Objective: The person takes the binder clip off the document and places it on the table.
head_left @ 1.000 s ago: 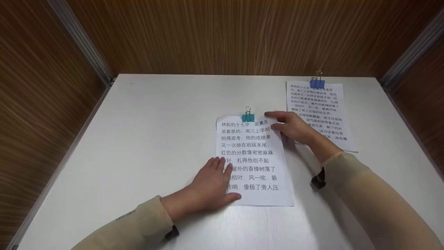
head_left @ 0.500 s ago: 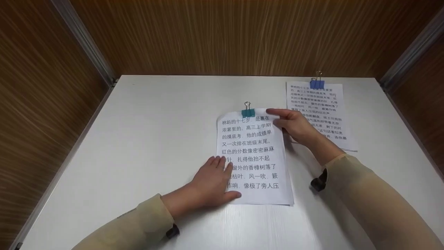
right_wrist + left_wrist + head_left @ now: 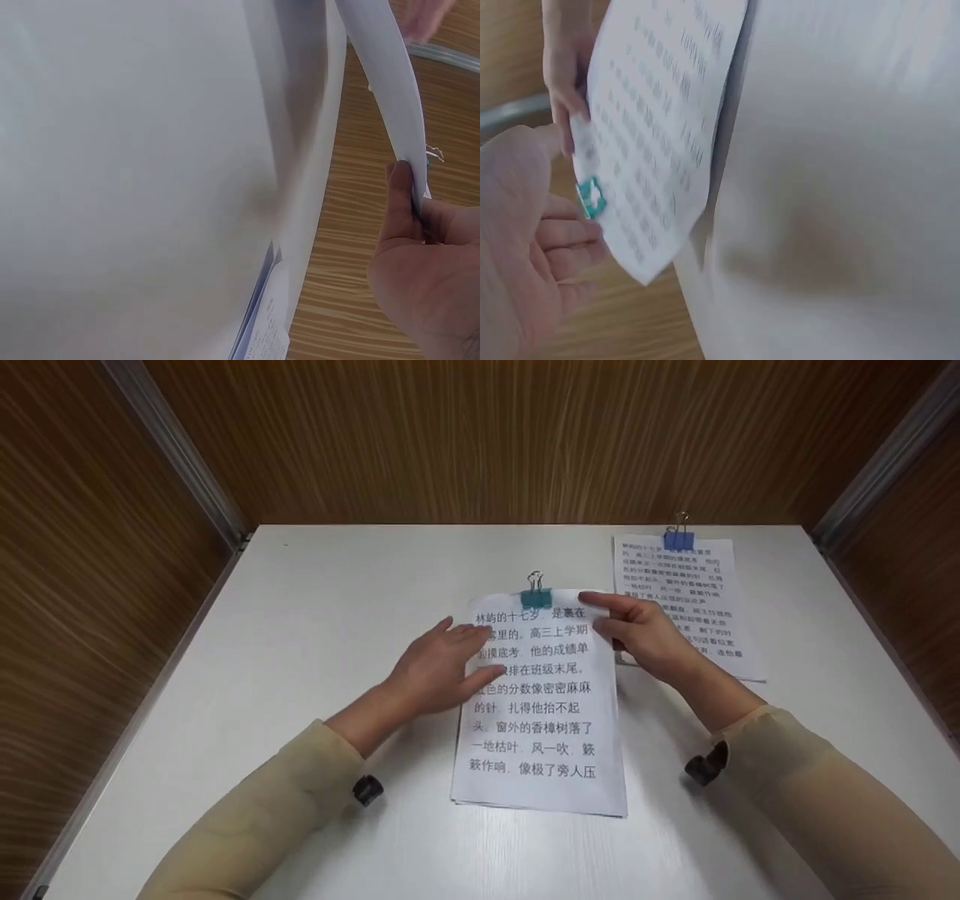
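Observation:
A stack of printed sheets (image 3: 534, 709) has a teal binder clip (image 3: 536, 598) on its top edge. My right hand (image 3: 645, 634) pinches its upper right corner between thumb and fingers. The right wrist view shows the paper (image 3: 397, 105) raised off the table, with the right thumb (image 3: 401, 184) against its underside. My left hand (image 3: 435, 667) is spread at the upper left of the stack, over the print in the head view. Seen from the left wrist, its fingers (image 3: 570, 244) are close to the clip (image 3: 591, 197); contact cannot be made out.
A second printed stack (image 3: 671, 592) with a blue-purple binder clip (image 3: 679, 541) lies at the back right, partly behind the right hand. Wood-grain panels (image 3: 480, 442) enclose the white table (image 3: 337, 585) at the back and sides.
The teal-clipped stack has been lifted by its top edge, the right hand pinching its corner. My left hand has left the stack's lower left and moved up towards the clip.

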### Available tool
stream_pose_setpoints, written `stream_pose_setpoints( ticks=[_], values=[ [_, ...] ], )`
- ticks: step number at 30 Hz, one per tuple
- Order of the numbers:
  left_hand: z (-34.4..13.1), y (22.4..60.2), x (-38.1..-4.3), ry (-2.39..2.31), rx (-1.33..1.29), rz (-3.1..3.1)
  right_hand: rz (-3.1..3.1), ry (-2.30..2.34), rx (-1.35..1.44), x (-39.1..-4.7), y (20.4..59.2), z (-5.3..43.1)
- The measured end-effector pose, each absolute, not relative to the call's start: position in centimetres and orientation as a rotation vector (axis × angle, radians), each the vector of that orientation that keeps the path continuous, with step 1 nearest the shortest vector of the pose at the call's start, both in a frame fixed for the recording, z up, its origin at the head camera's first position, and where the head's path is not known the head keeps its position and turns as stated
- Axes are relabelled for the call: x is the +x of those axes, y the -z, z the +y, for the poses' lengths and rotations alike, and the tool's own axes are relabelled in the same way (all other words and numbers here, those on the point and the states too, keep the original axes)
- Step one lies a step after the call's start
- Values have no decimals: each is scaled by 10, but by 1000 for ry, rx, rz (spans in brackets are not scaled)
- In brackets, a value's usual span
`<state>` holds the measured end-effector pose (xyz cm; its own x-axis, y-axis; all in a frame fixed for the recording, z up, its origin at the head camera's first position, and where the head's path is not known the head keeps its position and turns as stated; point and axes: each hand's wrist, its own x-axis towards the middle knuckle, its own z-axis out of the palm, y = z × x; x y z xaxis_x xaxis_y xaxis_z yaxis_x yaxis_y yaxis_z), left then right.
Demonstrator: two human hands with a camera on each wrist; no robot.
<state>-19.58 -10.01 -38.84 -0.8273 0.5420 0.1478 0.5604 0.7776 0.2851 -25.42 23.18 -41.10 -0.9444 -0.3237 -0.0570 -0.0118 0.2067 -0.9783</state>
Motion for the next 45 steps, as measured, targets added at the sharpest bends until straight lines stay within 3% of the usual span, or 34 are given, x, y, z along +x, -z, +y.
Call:
stream_pose_setpoints(
  ticks=[13,21,45],
  values=[
    [-93,355,-260,1424,-617,-2706,2209,1814,-373,-239,399,232],
    [-85,356,-285,1976,-600,-2574,2166,1845,-422,-235,397,229],
    [-72,362,-291,2107,-621,-2614,2160,1861,-468,-234,398,224]
  ],
)
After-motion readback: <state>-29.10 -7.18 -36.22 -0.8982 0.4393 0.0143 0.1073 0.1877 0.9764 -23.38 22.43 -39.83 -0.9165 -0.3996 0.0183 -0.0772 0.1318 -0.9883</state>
